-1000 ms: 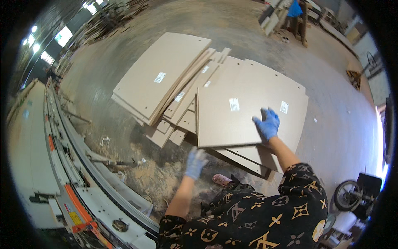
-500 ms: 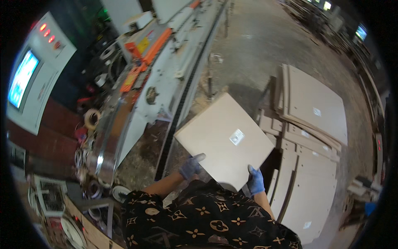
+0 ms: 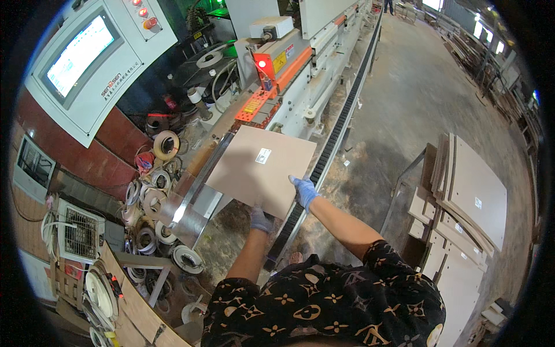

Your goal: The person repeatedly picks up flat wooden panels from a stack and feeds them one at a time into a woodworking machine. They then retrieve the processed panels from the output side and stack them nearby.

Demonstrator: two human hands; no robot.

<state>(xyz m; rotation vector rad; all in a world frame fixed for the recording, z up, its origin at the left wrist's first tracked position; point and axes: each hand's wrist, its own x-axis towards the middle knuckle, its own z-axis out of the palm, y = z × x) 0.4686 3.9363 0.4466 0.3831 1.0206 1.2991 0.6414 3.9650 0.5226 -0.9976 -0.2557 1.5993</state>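
Both gloved hands grip the square board [image 3: 263, 169] — left hand [image 3: 261, 220] underneath, right hand [image 3: 304, 191] at its edge.

Woodworking factory: edge-banding machine [image 3: 300, 63], stacked panels [image 3: 468, 196]

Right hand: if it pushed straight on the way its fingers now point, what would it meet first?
The right hand already lies on the brown panel. Past the panel, that line likely reaches the orange machine head, though depth is unclear.
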